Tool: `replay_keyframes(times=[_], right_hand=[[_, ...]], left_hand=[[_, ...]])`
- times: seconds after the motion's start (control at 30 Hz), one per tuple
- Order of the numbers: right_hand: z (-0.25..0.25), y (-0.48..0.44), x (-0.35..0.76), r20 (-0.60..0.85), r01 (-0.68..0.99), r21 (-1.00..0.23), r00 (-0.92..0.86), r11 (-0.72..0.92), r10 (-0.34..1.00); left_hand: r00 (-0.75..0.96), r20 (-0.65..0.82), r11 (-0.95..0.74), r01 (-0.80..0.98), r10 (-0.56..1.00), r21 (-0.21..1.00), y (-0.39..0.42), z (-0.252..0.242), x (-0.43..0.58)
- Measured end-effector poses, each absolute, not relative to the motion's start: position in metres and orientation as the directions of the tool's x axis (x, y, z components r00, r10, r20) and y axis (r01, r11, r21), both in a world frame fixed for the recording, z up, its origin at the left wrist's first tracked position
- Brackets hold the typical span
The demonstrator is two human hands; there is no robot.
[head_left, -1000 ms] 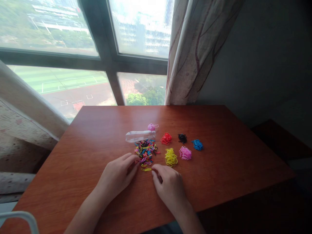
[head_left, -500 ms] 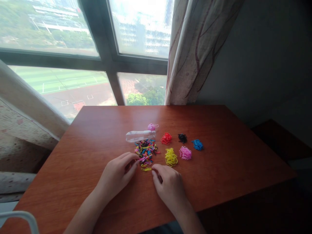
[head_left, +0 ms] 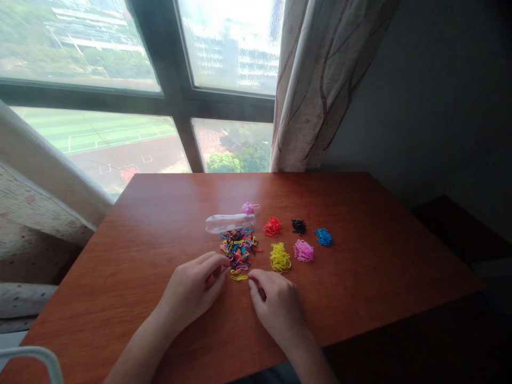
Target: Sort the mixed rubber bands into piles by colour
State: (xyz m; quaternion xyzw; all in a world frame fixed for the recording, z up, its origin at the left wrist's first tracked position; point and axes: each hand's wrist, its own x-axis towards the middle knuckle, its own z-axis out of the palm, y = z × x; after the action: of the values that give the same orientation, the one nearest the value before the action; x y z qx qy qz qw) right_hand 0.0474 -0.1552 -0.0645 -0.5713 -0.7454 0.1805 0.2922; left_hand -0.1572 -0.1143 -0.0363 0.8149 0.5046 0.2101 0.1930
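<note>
A mixed heap of small coloured rubber bands (head_left: 239,246) lies on the table, with yellow rubber bands (head_left: 239,277) at its near edge. At the heap's near left side is my left hand (head_left: 196,282), fingers curled and thumb close to the forefinger; whatever is between the tips is too small to make out. My right hand (head_left: 276,298) rests to the right of the yellow bands, thumb and forefinger drawn together beside them, their hold hidden. Right of the heap are single-colour piles: yellow (head_left: 280,258), red (head_left: 272,227), pink (head_left: 303,250), black (head_left: 298,226) and blue (head_left: 324,237).
A clear plastic bottle (head_left: 230,223) lies on its side behind the heap, with a pink cap (head_left: 248,208) beyond its mouth. The brown table (head_left: 380,256) meets a window and a curtain (head_left: 304,106) at the back. A white curved bar (head_left: 36,352) shows at lower left.
The pink band that showed at my left fingertips no longer stretches from them; that hand has shifted slightly down. My right hand stays almost still beside the yellow bands.
</note>
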Motion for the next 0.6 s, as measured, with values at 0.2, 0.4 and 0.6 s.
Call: replay_keyframes(times=[0.2,0.4,0.6], right_hand=[[-0.064,-0.156,0.047,0.208,0.735,-0.623,-0.174,0.268,0.962],[-0.066,-0.155,0.048,0.215,0.734,-0.621,-0.179,0.276,0.960],[-0.067,-0.156,0.048,0.212,0.737,-0.616,-0.186,0.279,0.959]], left_hand=[[0.536,0.096,-0.510,0.713,0.839,0.480,-0.117,-0.037,-0.151],[0.569,0.089,-0.556,0.738,0.817,0.382,-0.122,-0.045,-0.140],[0.568,0.107,-0.557,0.723,0.816,0.409,-0.123,-0.047,-0.137]])
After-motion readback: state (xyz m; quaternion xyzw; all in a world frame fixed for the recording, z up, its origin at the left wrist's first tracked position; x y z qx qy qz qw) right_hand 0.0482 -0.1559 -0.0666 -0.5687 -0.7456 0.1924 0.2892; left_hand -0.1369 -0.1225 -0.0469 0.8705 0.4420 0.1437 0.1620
